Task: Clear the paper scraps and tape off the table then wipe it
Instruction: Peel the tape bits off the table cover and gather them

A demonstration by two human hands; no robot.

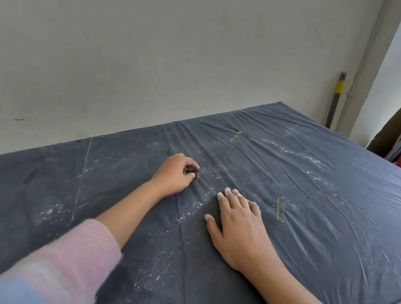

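A bare grey wall backs the surface (338, 241), which is covered by a wrinkled dark cloth dusted with white specks (160, 275). The left hand (173, 175) has its fingers (192, 163) curled, pinching a small bit of tape (197, 176) stuck to the cloth. The right hand (239, 227) lies flat just beside it, fingers spread, pressing the cloth down. The tape should peel cleanest if pulled low and slowly, with the flat hand holding the cloth taut so it does not lift. Two more tape strips wait: the near strip (280, 209) beside the right hand, the far strip (236, 137) well beyond.
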